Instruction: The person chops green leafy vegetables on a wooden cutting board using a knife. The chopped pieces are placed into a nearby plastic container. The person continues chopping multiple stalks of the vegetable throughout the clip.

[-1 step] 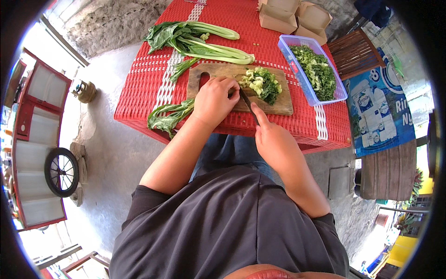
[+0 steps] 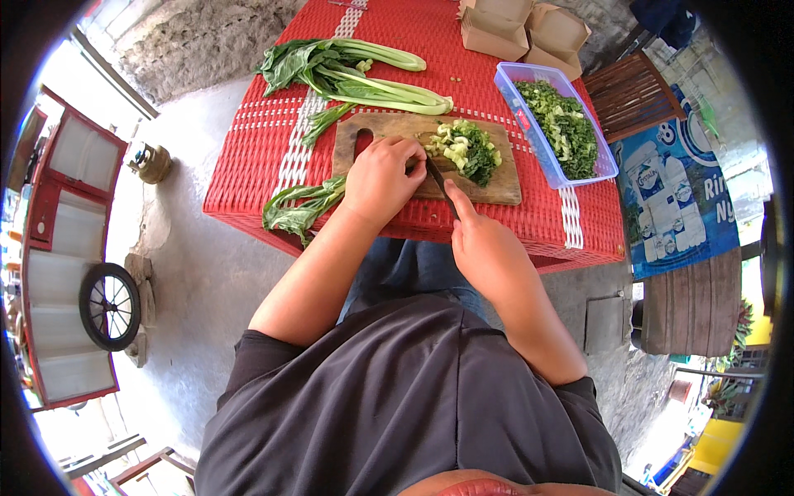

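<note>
My left hand (image 2: 382,178) is curled over a leafy green (image 2: 299,207) and presses its stalk end onto a wooden cutting board (image 2: 506,188). The green's leaves trail off the board toward the table's near edge. My right hand (image 2: 482,244) grips a knife (image 2: 438,186) whose dark blade lies on the board just right of my left fingers. A pile of chopped greens (image 2: 468,149) sits on the board beyond the blade.
Whole leafy greens (image 2: 356,74) lie on the red woven table (image 2: 397,33) behind the board. A clear plastic tub (image 2: 608,169) of chopped greens stands at the right, brown cardboard boxes (image 2: 521,29) behind it. A cart with a wheel (image 2: 107,306) stands at the left on the concrete floor.
</note>
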Tool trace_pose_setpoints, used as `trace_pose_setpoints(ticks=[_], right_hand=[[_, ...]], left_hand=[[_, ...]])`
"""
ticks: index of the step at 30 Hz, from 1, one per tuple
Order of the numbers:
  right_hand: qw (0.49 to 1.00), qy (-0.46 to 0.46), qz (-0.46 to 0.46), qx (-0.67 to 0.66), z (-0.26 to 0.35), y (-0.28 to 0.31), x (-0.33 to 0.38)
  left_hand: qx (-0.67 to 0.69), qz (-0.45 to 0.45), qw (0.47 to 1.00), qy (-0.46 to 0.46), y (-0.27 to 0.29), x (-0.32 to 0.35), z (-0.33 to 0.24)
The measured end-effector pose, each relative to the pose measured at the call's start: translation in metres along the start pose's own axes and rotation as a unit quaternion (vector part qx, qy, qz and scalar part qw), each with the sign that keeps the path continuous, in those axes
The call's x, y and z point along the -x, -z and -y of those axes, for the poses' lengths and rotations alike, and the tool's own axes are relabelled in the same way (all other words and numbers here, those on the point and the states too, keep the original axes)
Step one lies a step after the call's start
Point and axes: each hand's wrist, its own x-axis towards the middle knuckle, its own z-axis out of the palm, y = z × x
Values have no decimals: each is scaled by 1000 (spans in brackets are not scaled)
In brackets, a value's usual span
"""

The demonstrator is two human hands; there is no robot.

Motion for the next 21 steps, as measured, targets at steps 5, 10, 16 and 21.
trace_pose_setpoints(ticks=[5,10,16,21], right_hand=[[1000,-12,23,1,2,9,1],[998,-49,46,-16,-1,19,29],[997,-55,37,-50,2,26,39],[998,-44,16,-49,3,21,37]], left_hand=[[4,-2,1000,10,1,1,-3],[1,4,1000,29,-1,1,-2],[17,-15,1000,3,-1,2,-1],[6,-7,1000,22,1,1,-5]])
